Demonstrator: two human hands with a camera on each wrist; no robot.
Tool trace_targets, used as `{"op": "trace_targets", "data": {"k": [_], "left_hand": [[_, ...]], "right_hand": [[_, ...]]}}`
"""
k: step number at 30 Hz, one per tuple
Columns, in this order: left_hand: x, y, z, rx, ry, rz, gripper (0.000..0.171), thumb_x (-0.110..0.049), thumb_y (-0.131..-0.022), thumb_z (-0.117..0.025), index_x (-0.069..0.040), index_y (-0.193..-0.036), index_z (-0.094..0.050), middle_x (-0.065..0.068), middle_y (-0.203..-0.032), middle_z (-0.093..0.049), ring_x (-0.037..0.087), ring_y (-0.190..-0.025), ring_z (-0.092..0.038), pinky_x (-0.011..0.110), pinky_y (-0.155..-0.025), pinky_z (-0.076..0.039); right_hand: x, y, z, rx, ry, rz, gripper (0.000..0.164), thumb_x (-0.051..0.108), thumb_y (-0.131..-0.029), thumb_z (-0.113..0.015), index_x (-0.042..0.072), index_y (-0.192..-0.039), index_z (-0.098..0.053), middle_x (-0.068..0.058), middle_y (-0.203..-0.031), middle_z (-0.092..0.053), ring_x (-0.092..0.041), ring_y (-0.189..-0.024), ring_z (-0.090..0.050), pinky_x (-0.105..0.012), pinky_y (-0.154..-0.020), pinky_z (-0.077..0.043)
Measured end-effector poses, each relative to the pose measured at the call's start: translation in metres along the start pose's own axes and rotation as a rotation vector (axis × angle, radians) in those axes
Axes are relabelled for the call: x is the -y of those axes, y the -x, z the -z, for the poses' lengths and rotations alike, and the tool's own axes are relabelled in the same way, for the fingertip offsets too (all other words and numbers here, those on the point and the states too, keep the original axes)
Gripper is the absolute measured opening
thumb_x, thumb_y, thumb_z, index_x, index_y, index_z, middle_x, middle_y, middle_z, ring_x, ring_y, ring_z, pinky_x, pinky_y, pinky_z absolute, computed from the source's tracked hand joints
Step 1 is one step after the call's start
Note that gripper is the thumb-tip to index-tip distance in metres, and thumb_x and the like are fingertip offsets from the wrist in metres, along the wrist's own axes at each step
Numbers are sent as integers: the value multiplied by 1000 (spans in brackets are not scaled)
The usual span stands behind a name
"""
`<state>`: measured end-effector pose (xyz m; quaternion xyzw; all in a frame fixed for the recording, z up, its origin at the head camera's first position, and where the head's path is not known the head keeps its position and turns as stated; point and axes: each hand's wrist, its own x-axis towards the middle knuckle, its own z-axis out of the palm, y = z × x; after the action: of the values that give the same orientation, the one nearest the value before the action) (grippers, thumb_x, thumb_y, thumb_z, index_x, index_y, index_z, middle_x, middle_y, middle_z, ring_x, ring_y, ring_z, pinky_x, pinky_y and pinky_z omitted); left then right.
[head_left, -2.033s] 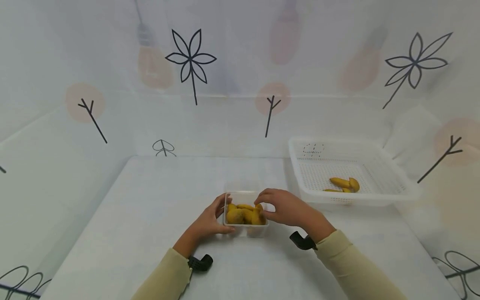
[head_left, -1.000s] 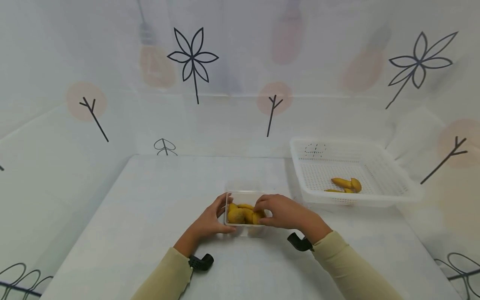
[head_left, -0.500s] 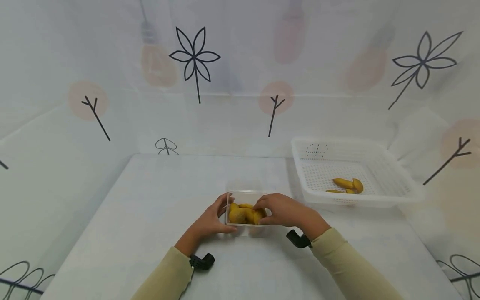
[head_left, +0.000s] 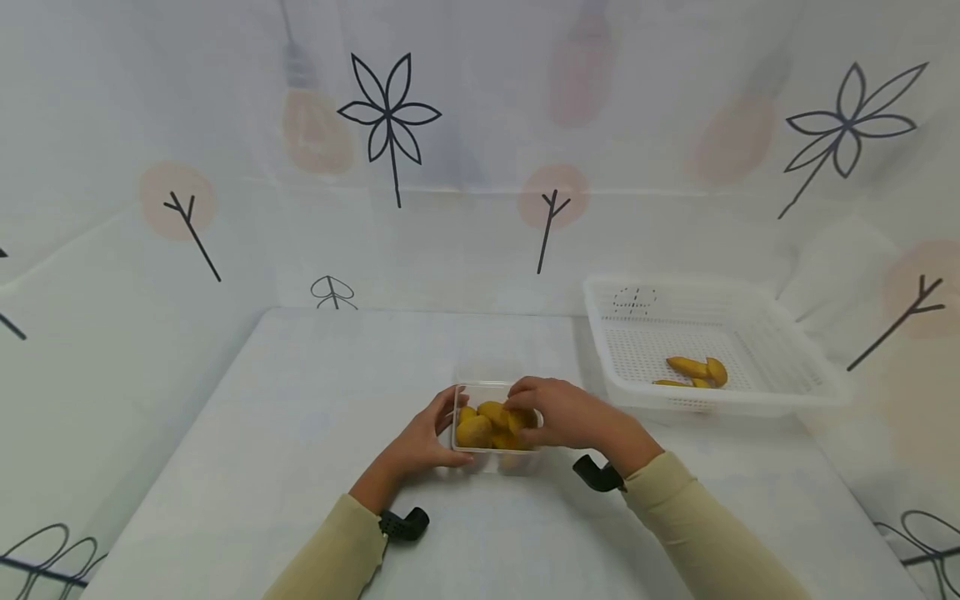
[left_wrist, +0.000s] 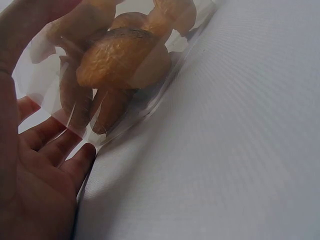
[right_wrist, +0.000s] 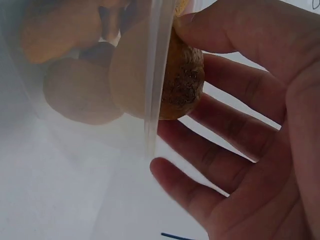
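Note:
A small clear plastic box (head_left: 487, 462) stands on the white table with several yellow-brown mushrooms (head_left: 474, 432) inside. My left hand (head_left: 420, 440) grips its left side, thumb at the near side and fingers at the far side. Through the clear wall in the left wrist view, a mushroom with a wrinkled cap (left_wrist: 120, 57) shows close to that hand. At the box's right end, my right hand (head_left: 573, 414) pinches a mushroom (right_wrist: 184, 85) between thumb and fingers. Its dark, rough cap juts past the box rim (right_wrist: 156, 75) in the right wrist view.
A white perforated basket (head_left: 720, 398) stands at the back right, with a few mushrooms (head_left: 716, 372) lying in it. White patterned cloth (head_left: 465, 250) rises behind the table and along both sides.
My right hand reached down into the box, then came up slightly with a mushroom in its fingers. The mushrooms at the box's right side have shifted. My left hand keeps its grip.

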<state>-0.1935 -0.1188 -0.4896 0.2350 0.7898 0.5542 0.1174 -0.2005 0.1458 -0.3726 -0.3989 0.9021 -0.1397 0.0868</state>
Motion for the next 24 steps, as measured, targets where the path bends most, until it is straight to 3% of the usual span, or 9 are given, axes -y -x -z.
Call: {"op": "trace_targets", "data": {"k": [4,9,17,24], "left_hand": [[0,1,-1,-10,-11,-1,107,-30,-73,-86,-16,-154,-18,11,-155,-35,24,-145,-33,46,-118,-30],[-2,1,-2,-11,-5,1,107,-29,-72,-86,-17,-154,-18,10,-155,-35,23,-145,-32,45,-119,-29],[-3,0,0,16,14,2,107,-22,-74,-85,-16,-155,-15,12,-157,-32,24,-147,-29,44,-120,-27],[-1,0,-1,12,2,19,110,-21,-73,-86,-18,-155,-13,11,-157,-31,23,-147,-28,43,-120,-27]], "right_hand": [[0,1,3,-24,12,11,30,18,-87,-66,13,-116,-70,0,-122,-63,-18,-106,-62,-35,-93,-55],[0,1,1,-11,58,-10,30,26,-88,-69,12,-115,-70,-1,-119,-66,-21,-109,-61,-39,-97,-53],[5,-6,-6,11,169,-85,41,43,-85,-72,14,-114,-71,1,-110,-72,-20,-106,-64,-54,-114,-33],[8,-13,-13,0,207,-133,40,43,-82,-75,17,-112,-71,2,-107,-72,-21,-102,-64,-55,-113,-34]]}}
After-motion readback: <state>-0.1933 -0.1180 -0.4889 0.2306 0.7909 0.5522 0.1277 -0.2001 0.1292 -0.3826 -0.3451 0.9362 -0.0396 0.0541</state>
